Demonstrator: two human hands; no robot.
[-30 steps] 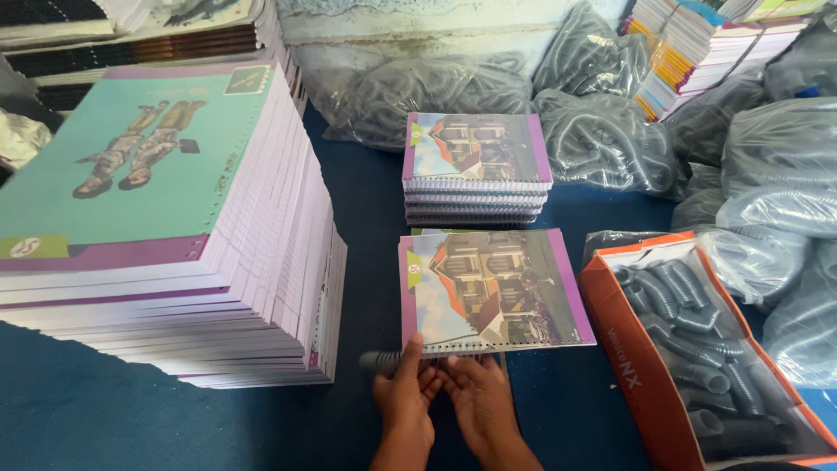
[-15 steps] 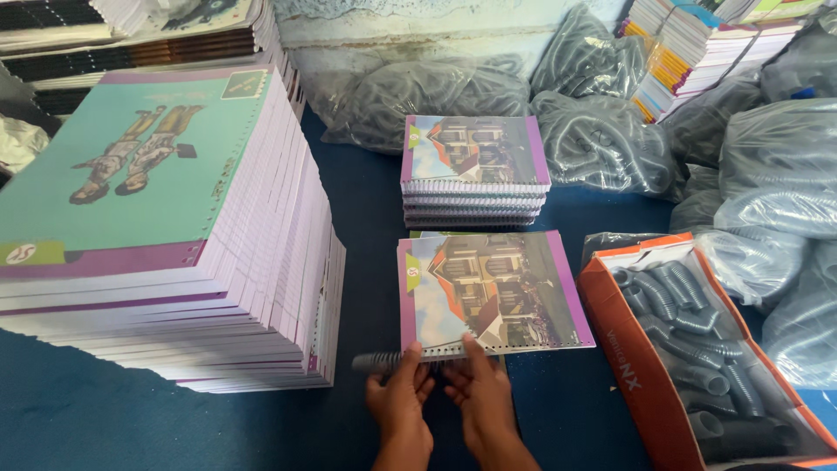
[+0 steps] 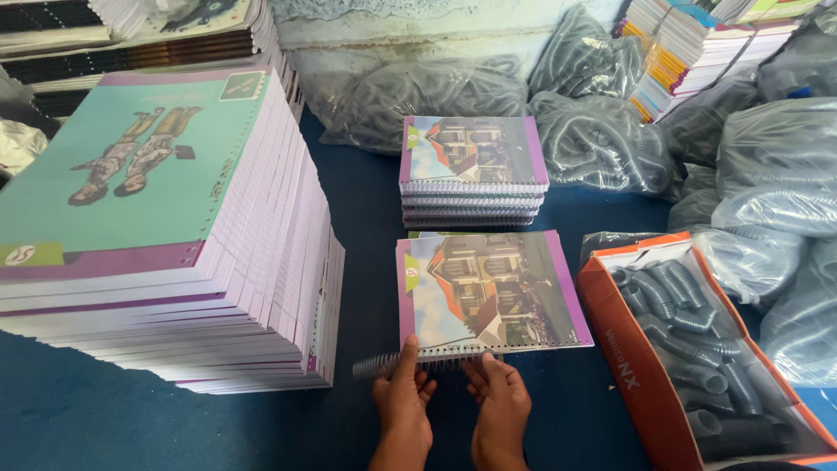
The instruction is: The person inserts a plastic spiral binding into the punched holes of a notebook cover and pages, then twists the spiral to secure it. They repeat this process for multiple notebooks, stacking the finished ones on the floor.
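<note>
Both hands, left hand (image 3: 403, 397) and right hand (image 3: 500, 403), pinch a dark spiral coil (image 3: 410, 360) at the near edge of the notebook (image 3: 488, 292) mid-table, coil partly in, left end sticking out, finished stack (image 3: 472, 170) behind.

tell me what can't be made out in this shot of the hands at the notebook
Head view only:
- Spiral coil: its right part is hidden behind the left hand and right hand.
- Notebook: whether the coil is threaded through its holes is too small to tell.
- Orange box: its near corner is cut off by the frame edge.
</note>
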